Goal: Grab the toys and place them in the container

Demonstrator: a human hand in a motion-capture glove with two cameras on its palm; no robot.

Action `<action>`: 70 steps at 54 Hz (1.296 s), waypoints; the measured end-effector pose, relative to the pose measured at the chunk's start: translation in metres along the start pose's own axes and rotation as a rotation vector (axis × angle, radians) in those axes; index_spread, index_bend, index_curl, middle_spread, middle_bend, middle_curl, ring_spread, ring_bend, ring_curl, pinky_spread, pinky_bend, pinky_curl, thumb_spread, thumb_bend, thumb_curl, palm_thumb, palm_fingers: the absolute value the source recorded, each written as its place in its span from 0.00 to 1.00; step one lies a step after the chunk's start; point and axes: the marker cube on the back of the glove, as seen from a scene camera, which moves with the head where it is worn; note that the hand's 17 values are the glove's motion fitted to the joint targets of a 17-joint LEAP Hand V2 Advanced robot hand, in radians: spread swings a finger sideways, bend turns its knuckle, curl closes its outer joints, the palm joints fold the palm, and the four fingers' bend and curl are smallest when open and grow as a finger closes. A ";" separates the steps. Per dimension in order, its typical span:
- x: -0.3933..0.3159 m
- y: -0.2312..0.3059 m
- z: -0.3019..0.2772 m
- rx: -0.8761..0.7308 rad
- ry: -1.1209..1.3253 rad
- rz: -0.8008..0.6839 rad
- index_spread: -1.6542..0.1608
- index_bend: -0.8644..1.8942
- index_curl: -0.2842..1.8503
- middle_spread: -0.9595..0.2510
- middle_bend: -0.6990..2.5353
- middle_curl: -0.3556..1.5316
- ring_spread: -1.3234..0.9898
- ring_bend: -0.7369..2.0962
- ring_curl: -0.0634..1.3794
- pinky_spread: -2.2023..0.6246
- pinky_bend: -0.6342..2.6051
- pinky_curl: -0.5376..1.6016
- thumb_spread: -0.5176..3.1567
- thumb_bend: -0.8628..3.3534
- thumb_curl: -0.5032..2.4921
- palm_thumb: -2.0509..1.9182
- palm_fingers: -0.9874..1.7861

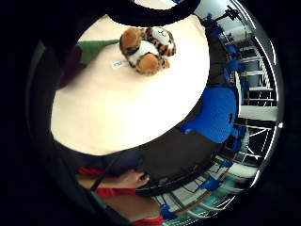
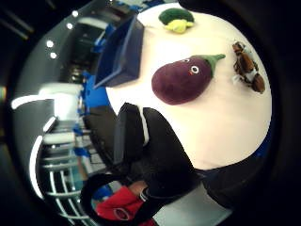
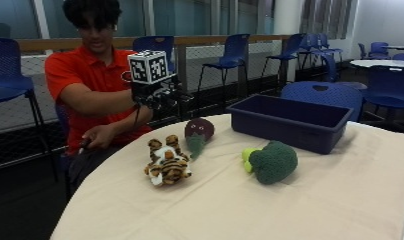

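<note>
Outside view, left to right. Plush tiger (image 3: 167, 164) sits upright at the near-left of the worktop (image 3: 268, 210). At its 1 o'clock, close by, lies the plush eggplant (image 3: 198, 132), green stem toward the camera. Gloved right hand (image 3: 159, 95) hangs in the air above the worktop's far-left edge, at the eggplant's 11 o'clock, touching nothing. Plush broccoli (image 3: 272, 161) rests mid-worktop, at the tiger's 3 o'clock and apart from it. Dark blue container (image 3: 290, 121) stands at the broccoli's 1 o'clock; nothing shows inside it.

Thumb-side palm view: eggplant fills the middle, black gloved fingers reach toward it, holding nothing. Whether they are spread wide or narrow, cannot tell.

Judgement: the first pick is in hand, with all three toys on the worktop and none binned. Eggplant is nearest the palm; the next move calls for lowering onto its body and closing round it, then carrying it toward 3 o'clock to the container.
</note>
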 end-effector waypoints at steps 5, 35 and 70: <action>0.001 0.000 0.002 -0.005 -0.001 0.002 0.79 0.38 0.17 0.74 0.27 0.22 0.57 0.30 0.05 0.79 0.36 0.32 0.33 0.19 0.17 0.49 0.33; 0.011 -0.013 0.011 -0.005 -0.091 -0.036 0.73 0.38 0.25 0.71 0.27 0.30 0.57 0.31 0.09 0.80 0.38 0.37 0.47 0.19 0.19 0.49 0.31; -0.057 -0.079 0.086 -0.139 -0.027 -0.059 0.73 0.36 0.25 0.73 0.25 0.30 0.58 0.31 0.11 0.83 0.54 0.45 0.41 0.18 0.21 0.48 0.30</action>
